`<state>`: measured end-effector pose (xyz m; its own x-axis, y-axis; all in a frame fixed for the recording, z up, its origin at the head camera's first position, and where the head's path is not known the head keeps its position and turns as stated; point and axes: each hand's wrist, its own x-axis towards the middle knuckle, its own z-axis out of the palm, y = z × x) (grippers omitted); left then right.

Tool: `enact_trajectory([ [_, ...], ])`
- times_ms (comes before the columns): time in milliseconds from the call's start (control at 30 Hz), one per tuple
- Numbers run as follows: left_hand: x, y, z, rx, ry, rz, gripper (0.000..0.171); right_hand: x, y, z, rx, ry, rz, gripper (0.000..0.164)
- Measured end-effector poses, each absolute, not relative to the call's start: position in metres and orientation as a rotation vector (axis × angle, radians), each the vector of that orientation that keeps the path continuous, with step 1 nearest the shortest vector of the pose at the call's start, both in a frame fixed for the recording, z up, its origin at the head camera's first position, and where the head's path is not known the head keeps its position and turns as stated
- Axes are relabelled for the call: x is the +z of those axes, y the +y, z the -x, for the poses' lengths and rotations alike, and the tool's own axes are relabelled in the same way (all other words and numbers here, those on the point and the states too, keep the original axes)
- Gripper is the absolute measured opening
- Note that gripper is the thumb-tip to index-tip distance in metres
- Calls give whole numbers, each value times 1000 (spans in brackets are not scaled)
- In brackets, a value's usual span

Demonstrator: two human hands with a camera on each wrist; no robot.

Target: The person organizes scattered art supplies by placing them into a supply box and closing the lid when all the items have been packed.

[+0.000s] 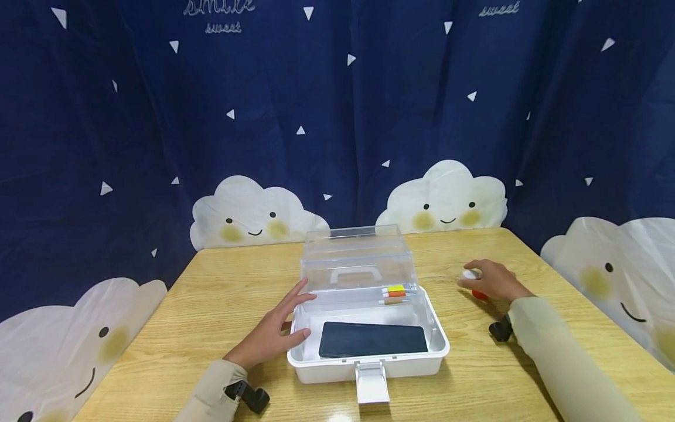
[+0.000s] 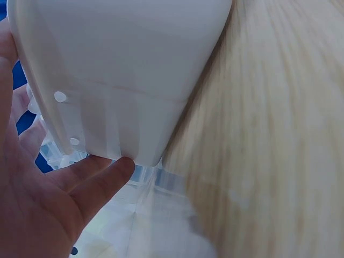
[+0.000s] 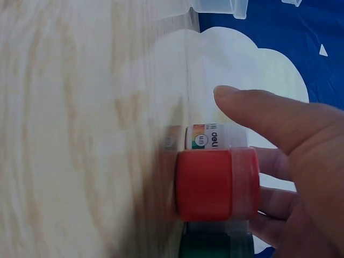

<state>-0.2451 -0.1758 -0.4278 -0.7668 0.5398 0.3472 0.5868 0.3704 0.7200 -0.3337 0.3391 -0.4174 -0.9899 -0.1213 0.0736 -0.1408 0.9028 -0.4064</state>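
Observation:
A white plastic box (image 1: 369, 368) with its clear lid (image 1: 358, 269) raised sits on the table. My left hand (image 1: 271, 333) rests at its left side, fingers spread and fairly straight. Two of those fingers touch the outer side wall (image 2: 118, 80) in the left wrist view, and the thumb reaches over the rim. My right hand (image 1: 493, 280) is over a group of small jars at the table's right. Its thumb stands apart from a labelled white jar (image 3: 207, 137), a red jar (image 3: 215, 185) and a dark green jar (image 3: 215, 245); its other fingers are behind them.
Inside the box lies a dark flat rectangular thing (image 1: 374, 340). Several slim pen-like items with yellow, orange and tan parts (image 1: 395, 294) lie along its back. The front latch (image 1: 372, 384) hangs down. A dark blue curtain (image 1: 337, 105) with clouds borders the wooden table (image 1: 221, 305).

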Motion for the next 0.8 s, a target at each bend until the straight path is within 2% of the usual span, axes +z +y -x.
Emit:
enact_trajectory([
  [567,-428,-176,244,-1365,-2551,1058,64,-425,341,336,655,-2979,-234,57],
  [800,-428,-176,244,-1363,-2557,1051,64,-425,340,337,664,-2988,-236,45],
])
